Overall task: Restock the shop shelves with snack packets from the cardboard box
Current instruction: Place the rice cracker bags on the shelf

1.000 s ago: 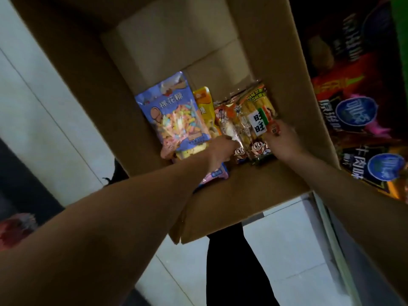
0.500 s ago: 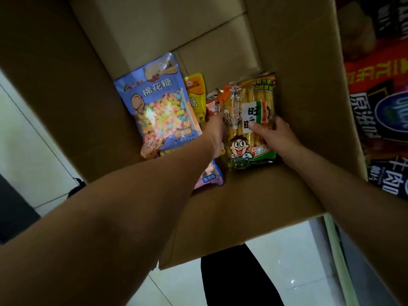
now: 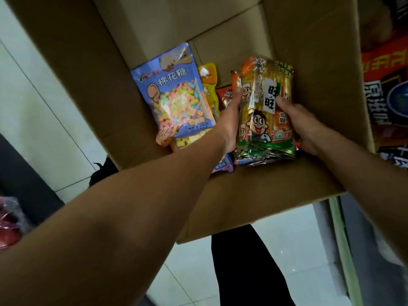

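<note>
1. Both hands hold one stack of rice cracker packets inside the cardboard box. Left hand grips the stack's left side with its fingers curled round the edge. Right hand grips the right side, thumb lying on the front.
2. The stack sits near the box's right wall, with only a thin gap for the right hand.
3. The near wall of the box is just under both wrists.
4. Bare cardboard shows at the far end of the box, so there is open room up there.
5. A blue marshmallow bag lies just left of the left hand, leaning on the left wall.
6. A yellow packet and an orange packet are squeezed between the blue bag and the stack.
7. A pink packet peeks out under the left wrist.
8. Shelf packets stand past the box's right wall.
9. White floor tiles lie on the left and below.
</note>
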A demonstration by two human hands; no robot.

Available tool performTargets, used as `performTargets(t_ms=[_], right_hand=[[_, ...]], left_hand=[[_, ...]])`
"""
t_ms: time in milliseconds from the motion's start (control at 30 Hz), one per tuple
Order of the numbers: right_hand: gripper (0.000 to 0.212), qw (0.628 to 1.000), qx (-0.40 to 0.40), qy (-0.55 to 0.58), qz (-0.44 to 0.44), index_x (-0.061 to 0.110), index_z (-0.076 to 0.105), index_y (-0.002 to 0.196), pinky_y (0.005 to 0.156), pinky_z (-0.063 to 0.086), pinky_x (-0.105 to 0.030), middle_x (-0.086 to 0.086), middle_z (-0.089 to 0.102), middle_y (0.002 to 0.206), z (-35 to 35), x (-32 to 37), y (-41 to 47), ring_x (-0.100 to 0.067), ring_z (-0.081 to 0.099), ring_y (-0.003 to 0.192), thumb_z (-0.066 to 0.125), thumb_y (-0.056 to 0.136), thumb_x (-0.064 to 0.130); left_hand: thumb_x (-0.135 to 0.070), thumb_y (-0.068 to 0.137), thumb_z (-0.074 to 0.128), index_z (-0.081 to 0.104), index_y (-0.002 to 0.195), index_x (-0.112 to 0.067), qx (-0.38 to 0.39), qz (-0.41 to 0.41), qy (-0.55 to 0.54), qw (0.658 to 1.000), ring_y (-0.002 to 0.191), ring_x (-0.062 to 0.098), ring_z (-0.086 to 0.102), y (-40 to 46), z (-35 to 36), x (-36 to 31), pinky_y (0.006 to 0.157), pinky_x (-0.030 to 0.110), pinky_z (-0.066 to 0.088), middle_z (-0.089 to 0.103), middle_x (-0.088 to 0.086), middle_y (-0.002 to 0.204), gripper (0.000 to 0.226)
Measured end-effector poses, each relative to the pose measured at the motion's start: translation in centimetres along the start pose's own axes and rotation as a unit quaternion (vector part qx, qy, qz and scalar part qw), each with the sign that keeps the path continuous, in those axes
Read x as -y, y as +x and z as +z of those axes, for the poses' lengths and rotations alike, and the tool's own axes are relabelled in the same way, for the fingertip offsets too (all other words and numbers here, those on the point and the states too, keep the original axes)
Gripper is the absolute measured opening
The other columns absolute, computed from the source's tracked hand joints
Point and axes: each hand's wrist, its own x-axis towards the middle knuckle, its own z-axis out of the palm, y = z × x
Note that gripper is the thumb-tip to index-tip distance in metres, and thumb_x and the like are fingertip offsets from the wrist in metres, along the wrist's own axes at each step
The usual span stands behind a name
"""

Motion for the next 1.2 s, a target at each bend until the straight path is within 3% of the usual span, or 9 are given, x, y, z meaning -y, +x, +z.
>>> performTargets(t_ms=[133, 333, 400, 500, 767, 833, 900, 1000, 1200], right_hand=[[0.094, 0.999, -0.027, 0.037, -0.025, 0.024, 0.043, 0.141, 0.079, 0.056, -0.041, 0.000, 0.071, 0.113, 0.7, 1.5, -6.4, -0.021, 0.070, 0.098, 0.072, 0.062, 0.066], [0.114, 0.991, -0.039, 0.107, -0.068, 0.029, 0.046, 0.141, 0.100, 0.048, -0.054, 0.003, 0.073, 0.114, 4.0, 5.5, -18.6, -0.022, 0.069, 0.104, 0.083, 0.041, 0.068], [0.115, 0.988, -0.029, 0.122, -0.092, 0.030, 0.051, 0.137, 0.102, 0.047, -0.053, 0.004, 0.073, 0.114, 4.9, 7.5, -23.5, -0.021, 0.069, 0.106, 0.085, 0.036, 0.071], [0.102, 0.979, -0.038, 0.153, -0.132, 0.034, 0.059, 0.122, 0.094, 0.054, -0.047, 0.006, 0.075, 0.108, 6.3, 11.2, -31.4, -0.018, 0.073, 0.098, 0.087, 0.031, 0.070], [0.126, 0.937, -0.091, 0.260, -0.212, 0.020, 0.043, 0.137, 0.096, 0.053, -0.050, -0.004, 0.069, 0.122, 9.0, 17.4, -51.8, -0.023, 0.071, 0.103, 0.092, 0.031, 0.065], [0.123, 0.925, -0.101, 0.286, -0.228, 0.021, 0.043, 0.135, 0.098, 0.052, -0.050, -0.004, 0.069, 0.121, 9.2, 17.3, -56.3, -0.023, 0.070, 0.103, 0.092, 0.032, 0.066], [0.117, 0.908, -0.114, 0.317, -0.250, 0.021, 0.045, 0.135, 0.098, 0.052, -0.049, -0.002, 0.070, 0.120, 9.1, 16.4, -60.7, -0.022, 0.070, 0.104, 0.092, 0.037, 0.064], [0.104, 0.887, -0.087, 0.371, -0.262, 0.018, 0.047, 0.138, 0.086, 0.059, -0.044, -0.005, 0.074, 0.114, 8.2, 14.4, -66.1, -0.025, 0.072, 0.102, 0.093, 0.050, 0.049], [0.060, 0.829, -0.064, 0.454, -0.319, 0.014, 0.053, 0.134, 0.063, 0.059, -0.025, -0.005, 0.075, 0.108, 4.5, 7.9, -74.5, -0.017, 0.074, 0.092, 0.070, 0.078, 0.028]], left_hand=[[-0.077, 0.088, 0.039, 0.054, 0.139, -0.023, 0.026, 0.002, 0.009, 1.000, 0.112, 0.032, 0.067, -5.4, 0.1, -1.8, 0.098, 0.054, 0.051, 0.067, 0.014, 0.126, 0.075], [-0.073, 0.081, 0.055, 0.035, 0.150, -0.023, 0.083, 0.049, 0.051, 0.994, 0.120, 0.041, 0.061, -16.9, 0.1, -6.8, 0.104, 0.062, 0.043, 0.060, 0.017, 0.136, 0.088], [-0.067, 0.073, 0.069, 0.027, 0.151, -0.030, 0.088, 0.074, 0.071, 0.991, 0.117, 0.039, 0.062, -21.6, 0.4, -9.3, 0.099, 0.060, 0.049, 0.060, 0.015, 0.136, 0.097], [-0.053, 0.079, 0.074, 0.036, 0.140, -0.026, 0.113, 0.112, 0.108, 0.981, 0.100, 0.026, 0.073, -29.3, 1.0, -13.4, 0.073, 0.041, 0.060, 0.072, 0.006, 0.115, 0.077], [-0.044, 0.079, 0.074, 0.028, 0.143, -0.038, 0.164, 0.152, 0.226, 0.948, 0.106, 0.032, 0.070, -50.1, 5.8, -22.4, 0.080, 0.047, 0.059, 0.065, 0.011, 0.127, 0.079], [-0.041, 0.081, 0.072, 0.023, 0.144, -0.040, 0.179, 0.177, 0.260, 0.932, 0.106, 0.028, 0.070, -55.0, 7.3, -23.1, 0.076, 0.042, 0.061, 0.059, 0.008, 0.136, 0.080], [-0.042, 0.084, 0.070, 0.014, 0.154, -0.038, 0.192, 0.202, 0.285, 0.917, 0.117, 0.027, 0.064, -59.1, 9.0, -23.0, 0.090, 0.046, 0.058, 0.049, 0.006, 0.148, 0.090], [-0.050, 0.087, 0.064, 0.024, 0.154, -0.036, 0.200, 0.215, 0.354, 0.888, 0.127, 0.027, 0.057, -63.8, 12.2, -21.8, 0.106, 0.052, 0.046, 0.048, 0.005, 0.150, 0.079], [-0.061, 0.085, 0.053, 0.059, 0.131, -0.018, 0.265, 0.173, 0.431, 0.845, 0.095, 0.022, 0.074, -71.2, 18.2, -16.2, 0.067, 0.030, 0.060, 0.076, 0.004, 0.108, 0.064]])
